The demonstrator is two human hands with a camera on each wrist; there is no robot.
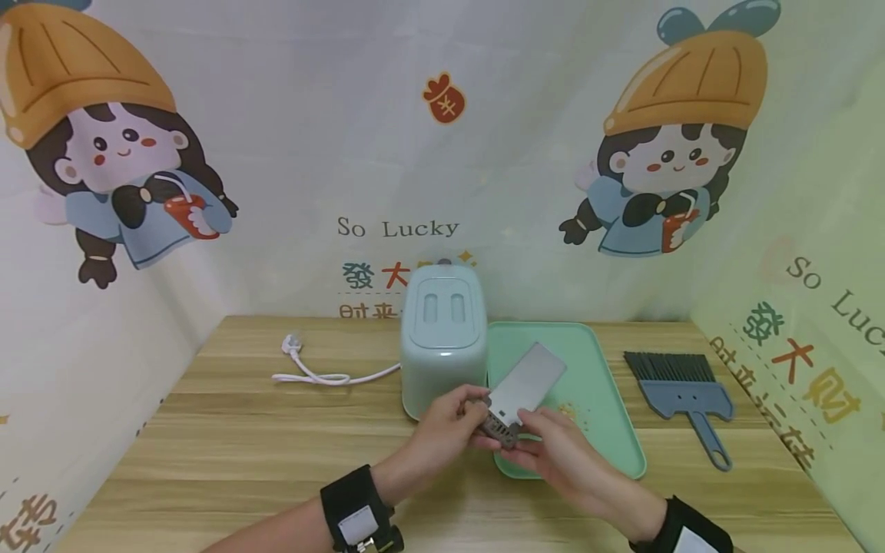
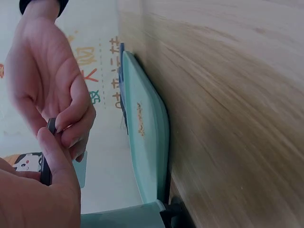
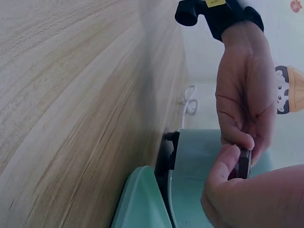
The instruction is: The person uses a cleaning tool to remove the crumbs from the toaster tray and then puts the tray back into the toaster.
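Note:
Both hands hold a toaster crumb tray, a flat silvery metal sheet with a grey-brown slotted end piece. My left hand pinches the left part of that end, while my right hand grips its near right corner between thumb and fingers. The metal sheet tilts up and away over a green serving tray. On the serving tray lie some brown crumbs. In the right wrist view only the dark edge of the crumb tray shows between the fingers.
A pale green toaster, its top covered, stands just behind the left hand beside the serving tray. Its white cord lies to the left with the plug. A blue brush with dark bristles rests at the right on the wooden table.

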